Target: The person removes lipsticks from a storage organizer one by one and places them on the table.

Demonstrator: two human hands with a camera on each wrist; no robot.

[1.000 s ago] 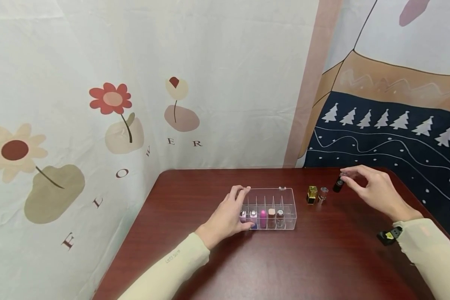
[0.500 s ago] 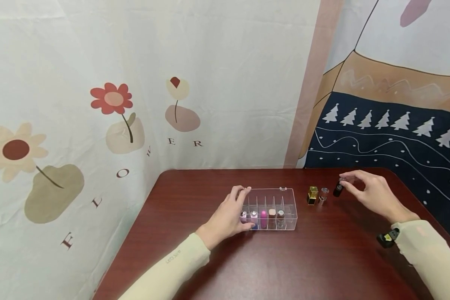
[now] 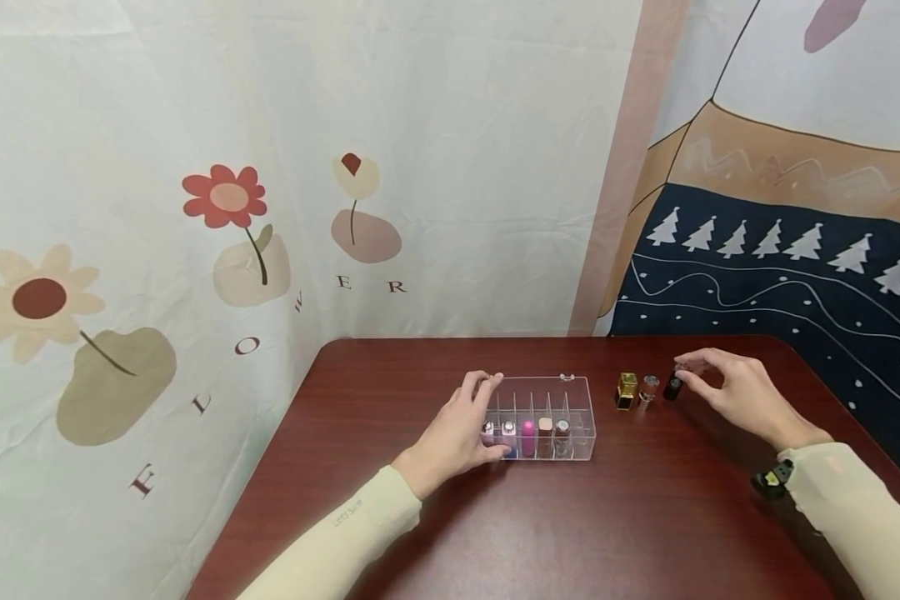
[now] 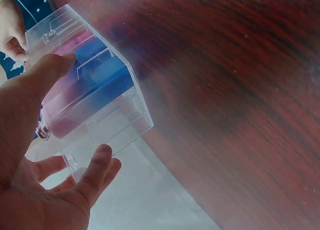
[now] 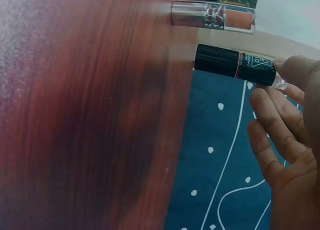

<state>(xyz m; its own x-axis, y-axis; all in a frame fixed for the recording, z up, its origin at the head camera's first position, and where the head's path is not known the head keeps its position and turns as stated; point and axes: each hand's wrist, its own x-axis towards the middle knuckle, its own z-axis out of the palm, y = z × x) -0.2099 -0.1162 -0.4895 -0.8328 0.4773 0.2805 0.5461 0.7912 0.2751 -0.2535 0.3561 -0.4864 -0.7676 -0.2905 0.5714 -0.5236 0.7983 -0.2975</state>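
Observation:
My left hand (image 3: 453, 429) grips the left end of a clear plastic lipstick organizer (image 3: 581, 408), thumb along the front and fingers over the back. Several lipsticks stand in its slots, among them a bright pink one (image 3: 527, 437) and a brown one (image 3: 544, 437); blue bases show through the wall in the left wrist view. At the right, my right hand (image 3: 742, 392) pinches the top of a black lipstick tube (image 5: 235, 63) between thumb and fingertips. The tube stands upright, its base right at the tabletop.
A gold-and-black lipstick (image 3: 626, 391) and a clear-capped lipstick (image 3: 648, 389) stand between the organizer and the black tube. The dark red wooden table (image 3: 540, 525) ends at the back against printed curtains (image 3: 480, 167).
My right hand has moved slightly left and down, bringing the black lipstick tube down to the table beside the clear-capped one. The left hand has stayed on the organizer.

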